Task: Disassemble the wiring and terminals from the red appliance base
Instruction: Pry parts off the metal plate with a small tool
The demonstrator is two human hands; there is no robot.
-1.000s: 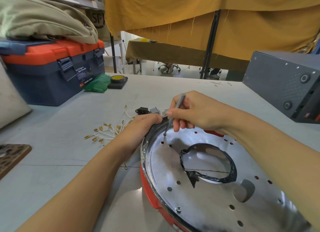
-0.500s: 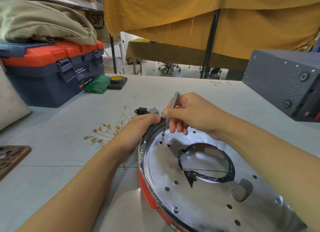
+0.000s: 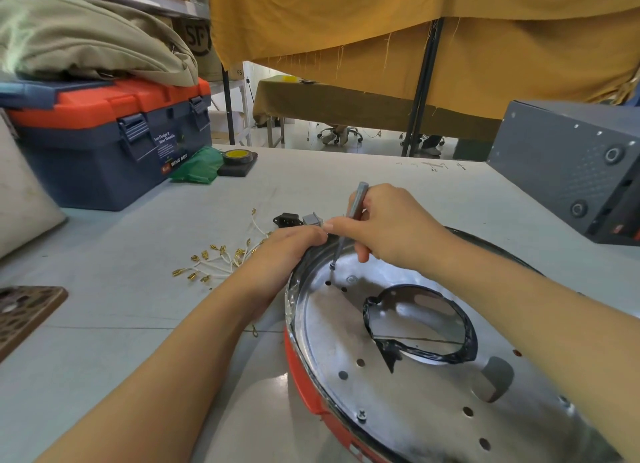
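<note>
Since a second ago my right hand (image 3: 391, 230) has barely shifted; its grip stays pinched on the screwdriver (image 3: 349, 220), tip on a screw (image 3: 333, 266) at the metal plate's (image 3: 415, 393) far rim. My left hand (image 3: 287, 251) grips the red base (image 3: 304, 390) at its edge on the surface (image 3: 138, 324). Freed wires and terminals (image 3: 221, 258) lie just beside it; at least one more screw (image 3: 361, 415) remains, I judge.

bright, even daylight fills the scene, strongest from the far opening under the yellow curtain (image 3: 415, 30). soft shadows fall under the forearms onto the grey table (image 3: 104, 324). the metal plate (image 3: 415, 410) shows broad white glare. wide-angle bending curves the left and right edges; the near forearms look slightly soft.
</note>
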